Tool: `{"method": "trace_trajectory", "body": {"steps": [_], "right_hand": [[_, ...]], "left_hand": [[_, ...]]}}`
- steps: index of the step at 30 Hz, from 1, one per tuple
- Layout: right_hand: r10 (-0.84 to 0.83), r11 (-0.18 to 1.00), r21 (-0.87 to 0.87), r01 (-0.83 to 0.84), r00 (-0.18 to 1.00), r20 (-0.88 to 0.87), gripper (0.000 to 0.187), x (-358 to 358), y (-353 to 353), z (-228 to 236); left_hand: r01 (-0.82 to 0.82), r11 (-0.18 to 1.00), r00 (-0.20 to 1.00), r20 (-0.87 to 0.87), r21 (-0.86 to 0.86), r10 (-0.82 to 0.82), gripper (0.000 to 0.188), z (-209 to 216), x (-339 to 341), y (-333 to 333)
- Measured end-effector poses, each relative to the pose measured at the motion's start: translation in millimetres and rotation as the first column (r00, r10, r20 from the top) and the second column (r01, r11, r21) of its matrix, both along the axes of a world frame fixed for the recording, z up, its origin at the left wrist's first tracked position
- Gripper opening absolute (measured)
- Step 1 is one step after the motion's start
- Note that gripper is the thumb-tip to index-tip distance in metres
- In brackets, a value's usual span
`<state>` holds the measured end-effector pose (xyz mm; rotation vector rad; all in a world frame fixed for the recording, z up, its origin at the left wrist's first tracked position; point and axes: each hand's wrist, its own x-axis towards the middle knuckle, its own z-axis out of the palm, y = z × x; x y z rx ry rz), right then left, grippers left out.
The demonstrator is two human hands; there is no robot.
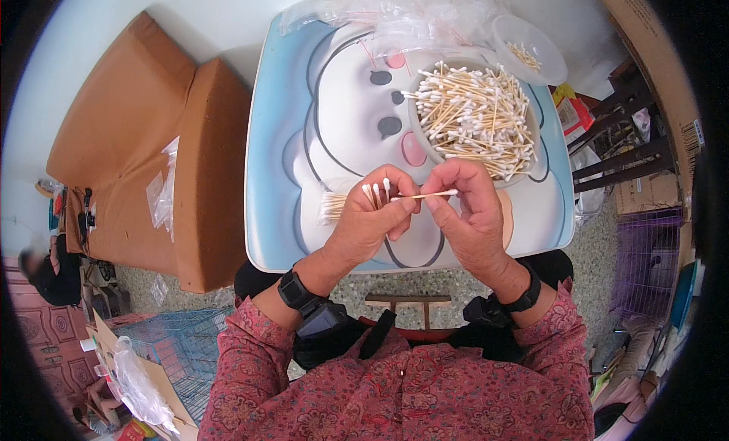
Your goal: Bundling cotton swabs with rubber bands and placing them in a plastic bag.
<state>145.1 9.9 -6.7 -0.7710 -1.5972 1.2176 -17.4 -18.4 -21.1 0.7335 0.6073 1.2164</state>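
Over the near edge of the table, my left hand (373,219) is closed around several cotton swabs (377,194), their white tips sticking up past the fingers. A single cotton swab (443,193) lies crosswise between my two hands, and the thumb and fingers of my right hand (472,217) pinch it. Beside my left hand rests a bundle of cotton swabs (331,205), partly hidden by that hand. Beyond my right hand stands a round tub (420,135) heaped with loose cotton swabs (477,118).
The table (266,183) has a cartoon face on its top. Clear plastic bags (425,19) are piled at its far edge, beside a round translucent lid (548,67) holding a few swabs. A brown sofa (216,167) stands left; a purple wire cage (645,266) is right.
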Motion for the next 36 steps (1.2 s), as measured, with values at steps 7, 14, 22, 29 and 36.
{"method": "trace_trajectory", "body": {"steps": [7, 14, 22, 29, 36], "right_hand": [[-0.020, 0.999, 0.032, 0.019, 0.999, 0.027, 0.033, -0.9, -0.5, 5.3], [-0.071, 0.991, 0.125, 0.054, 0.989, 0.133, 0.033, -0.5, 0.5, 4.8], [-0.082, 0.983, 0.180, 0.031, 0.955, 0.286, 0.027, 3.8, 4.8, 17.6], [-0.046, 0.981, 0.193, -0.009, 0.958, 0.283, 0.018, 9.0, 8.3, 13.9], [0.052, 0.954, 0.268, -0.134, 0.954, 0.294, 0.016, 5.8, 7.1, 20.8]], "left_hand": [[0.118, 0.989, 0.993, 0.008, -0.093, -0.118, 0.007, 4.2, -0.5, 0.4], [0.228, 0.966, 0.972, 0.091, -0.123, -0.217, 0.006, 3.2, -0.7, -1.0], [0.306, 0.946, 0.951, 0.073, -0.108, -0.300, 0.013, 1.1, -0.3, -2.0], [0.264, 0.959, 0.965, 0.042, -0.107, -0.261, 0.021, -2.1, 7.3, -1.8], [0.303, 0.951, 0.946, 0.135, -0.055, -0.294, 0.028, -4.9, -0.3, -4.5]]}}
